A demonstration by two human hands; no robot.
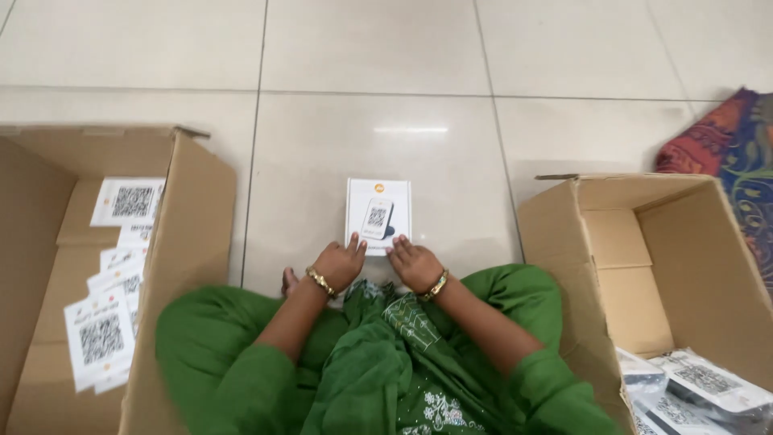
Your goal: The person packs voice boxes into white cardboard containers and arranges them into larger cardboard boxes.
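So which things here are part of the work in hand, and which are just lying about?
In hand:
- small white box on the floor, touched at its near edge by the left hand and right hand
- left carton holding white printed cards
- right carton holding plastic-wrapped packets

Lying about:
- patterned cloth at far right
- tiled floor

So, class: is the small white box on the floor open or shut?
Shut. The small white box lies flat on the floor tiles, its printed top face unbroken, with both hands' fingers resting on its near edge.

Green garment, embroidered green scarf, gold bangles on both wrists.
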